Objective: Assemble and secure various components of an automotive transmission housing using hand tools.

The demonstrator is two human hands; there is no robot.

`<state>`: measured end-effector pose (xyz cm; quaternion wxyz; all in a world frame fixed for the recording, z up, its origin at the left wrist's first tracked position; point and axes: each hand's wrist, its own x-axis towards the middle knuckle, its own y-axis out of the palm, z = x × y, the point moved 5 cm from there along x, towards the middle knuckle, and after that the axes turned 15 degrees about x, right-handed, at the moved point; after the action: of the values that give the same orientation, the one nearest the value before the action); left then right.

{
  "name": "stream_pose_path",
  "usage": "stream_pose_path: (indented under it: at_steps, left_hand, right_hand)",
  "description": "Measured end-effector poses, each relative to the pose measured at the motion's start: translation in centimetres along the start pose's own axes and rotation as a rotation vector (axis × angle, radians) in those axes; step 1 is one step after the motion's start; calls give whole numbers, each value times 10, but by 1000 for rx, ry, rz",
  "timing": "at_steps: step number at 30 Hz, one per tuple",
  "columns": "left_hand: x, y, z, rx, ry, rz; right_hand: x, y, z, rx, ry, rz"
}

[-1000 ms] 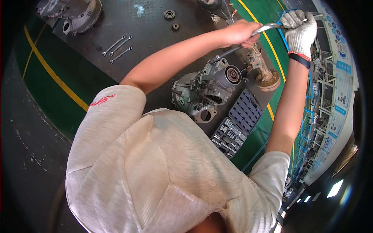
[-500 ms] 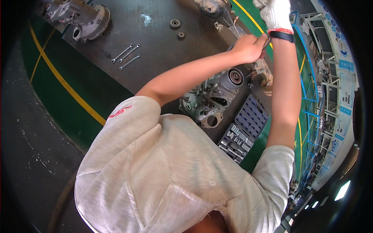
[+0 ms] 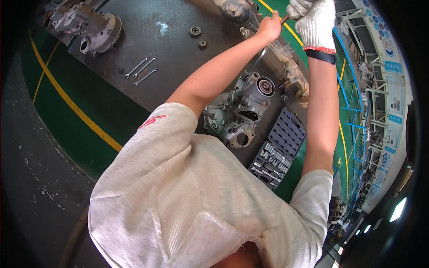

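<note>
A short stretch of dark metal rod [image 3: 284,19] shows between my two hands at the far right of the table. My bare left hand [image 3: 269,28] is closed round its left end. My right hand [image 3: 314,21], in a white knitted glove with a red cuff, has its fingers wrapped at the other end. The rod's full length and kind are hidden by the hands. Just beyond the left hand lies a rusty, elongated axle-like part [image 3: 237,10]. Nearer me, below the left forearm, stands a grey metal gearbox housing [image 3: 241,109] with a round bearing end.
An open socket set case [image 3: 286,134] lies right of the housing. Three combination wrenches [image 3: 144,69] and two gears, one large [image 3: 195,31] and one small [image 3: 202,44], rest on the dark metal table [image 3: 172,56]. Another housing [image 3: 105,33] sits at the far left. Blue railing [image 3: 353,109] runs along the right.
My left hand has moved up and left, away from the right wrist. The gloved right hand sits slightly lower in view, and the rod now shows between the hands. The view has shifted slightly.
</note>
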<state>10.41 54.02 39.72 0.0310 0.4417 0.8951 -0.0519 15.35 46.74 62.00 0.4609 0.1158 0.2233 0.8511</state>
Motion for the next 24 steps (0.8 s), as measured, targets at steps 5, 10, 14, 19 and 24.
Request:
stream_pose_path:
  at_steps: [5, 10, 14, 19, 24]
  left_hand:
    - [-8, 25, -12, -66, 16, 287]
    - [-51, 22, -35, 447, 429, -192]
    - [-115, 27, -54, 185, 507, -718]
    - [-142, 28, -68, 206, 387, -182]
    - [-141, -2, -66, 117, 406, 75]
  right_hand:
    - [6, 6, -3, 46, -17, 18]
    - [17, -7, -3, -35, -93, -15]
    - [18, 1, -5, -45, -81, -62]
    - [23, -12, 3, -18, -86, -135]
    - [60, -74, 20, 66, 16, -151]
